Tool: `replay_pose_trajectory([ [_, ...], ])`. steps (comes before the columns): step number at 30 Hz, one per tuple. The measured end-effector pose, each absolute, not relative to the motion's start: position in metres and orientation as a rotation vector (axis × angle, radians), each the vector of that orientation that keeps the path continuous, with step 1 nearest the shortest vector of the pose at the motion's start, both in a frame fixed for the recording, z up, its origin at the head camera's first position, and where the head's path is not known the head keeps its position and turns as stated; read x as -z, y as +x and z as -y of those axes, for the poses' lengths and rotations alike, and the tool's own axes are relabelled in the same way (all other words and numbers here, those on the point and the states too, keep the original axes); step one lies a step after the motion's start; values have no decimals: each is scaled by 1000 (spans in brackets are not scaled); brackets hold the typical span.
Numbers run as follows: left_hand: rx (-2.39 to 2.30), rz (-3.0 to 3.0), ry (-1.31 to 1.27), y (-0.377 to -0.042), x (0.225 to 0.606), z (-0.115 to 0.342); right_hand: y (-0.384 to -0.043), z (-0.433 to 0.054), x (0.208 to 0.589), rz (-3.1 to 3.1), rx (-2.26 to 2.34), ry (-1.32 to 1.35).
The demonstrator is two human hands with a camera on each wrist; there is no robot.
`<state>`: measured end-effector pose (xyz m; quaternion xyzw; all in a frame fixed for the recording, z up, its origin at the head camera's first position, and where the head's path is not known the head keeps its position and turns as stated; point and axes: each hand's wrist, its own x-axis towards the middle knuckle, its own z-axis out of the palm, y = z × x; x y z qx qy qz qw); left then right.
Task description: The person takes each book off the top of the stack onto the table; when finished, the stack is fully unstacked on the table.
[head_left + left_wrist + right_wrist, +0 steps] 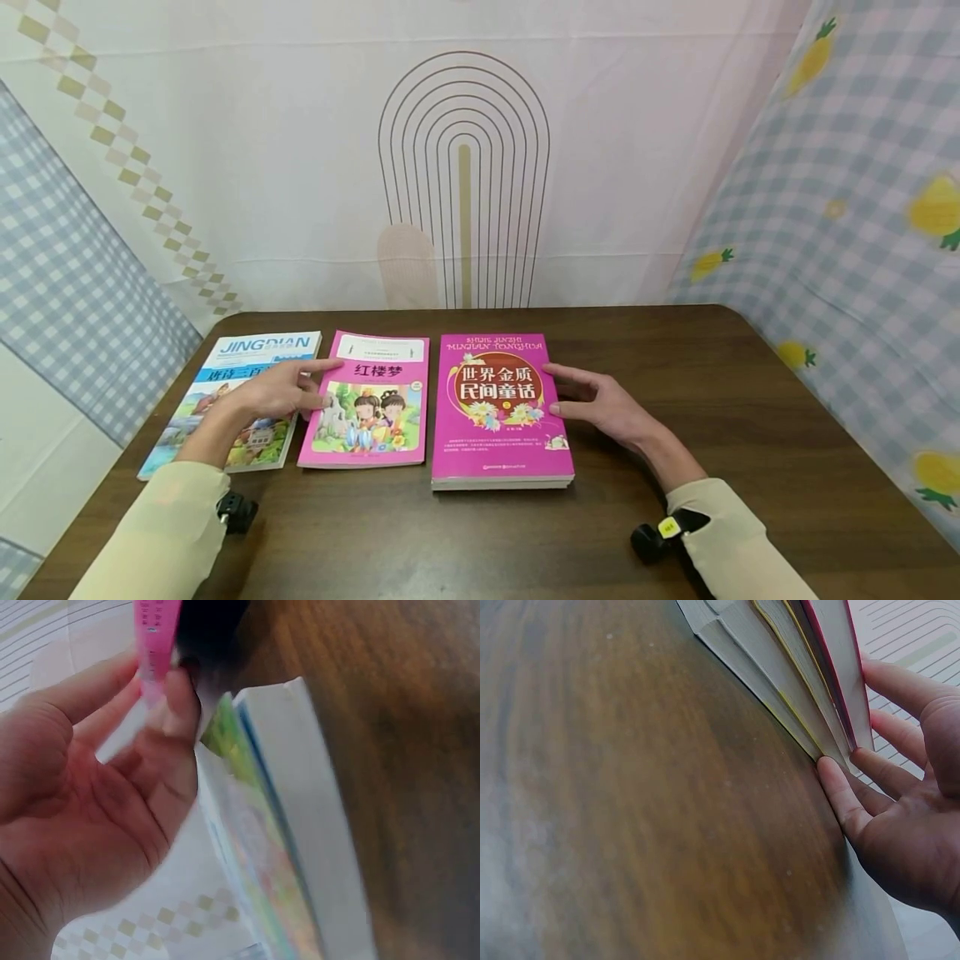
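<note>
The left hand reaches over a blue-and-white book and touches the left edge of a pink book with two cartoon children on its cover. In the left wrist view, its fingers meet the pink spine. At the right edge of a magenta book with a red oval title, the right hand rests its spread fingertips. That magenta book tops a stack; the right wrist view shows several page blocks beside the fingers. Neither hand is curled round a book.
The books lie in a row on a dark brown wooden table. Behind it hangs a white cloth with arch lines. Blue checked cloth with pineapples hangs at the right. Each wrist wears a small black camera.
</note>
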<state>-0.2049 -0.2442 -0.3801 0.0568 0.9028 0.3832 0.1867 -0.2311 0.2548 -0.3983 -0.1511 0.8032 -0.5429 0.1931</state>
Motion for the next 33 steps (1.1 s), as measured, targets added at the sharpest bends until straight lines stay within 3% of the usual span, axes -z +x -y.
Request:
replay_pose_trajectory([
  [11, -1040, -2707, 98, -204, 351, 229, -230, -255, 395, -2280, 1507, -415],
  [21, -1229, -2550, 308, -200, 355, 191, -231, -255, 395, -2279, 1502, -410],
  [33, -1482, -2313, 307, -200, 364, 144, -229, -253, 397, -2280, 1518, -406],
])
